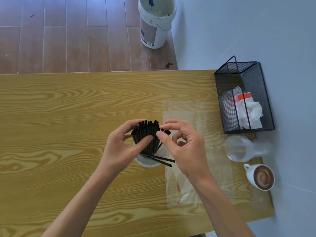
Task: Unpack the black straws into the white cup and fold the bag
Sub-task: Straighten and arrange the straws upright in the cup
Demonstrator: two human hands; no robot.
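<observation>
The wooden table [51,117] fills most of the head view. The clear bag [193,183] lies flat on it from 3 to 5 o'clock of frame centre, apparently empty and still unfolded; flat placement probably prepares it for folding. At 2 o'clock stands a black mesh organizer [256,93] holding paper packets with an orange patch; no writing on them is legible. At 12 o'clock, on the floor beyond the table, a white bucket [156,28] carries a label too blurred to read. A stack of clear plastic cups [239,148] lies at 3 o'clock, with a coffee mug [259,177] just below it.

The left hand [118,151] curls its fingers around the bundle of black straws [147,134], thumb pressed on the near side, likely to keep the straws gathered upright. The right hand [186,151] closes thumb and forefinger on the bundle's right edge, remaining fingers loosely bent, probably aligning strays. The straws stand in the white cup [150,163], near frame centre, mostly hidden beneath the hands. Two loose straws [162,159] lean across the cup rim toward 4 o'clock
</observation>
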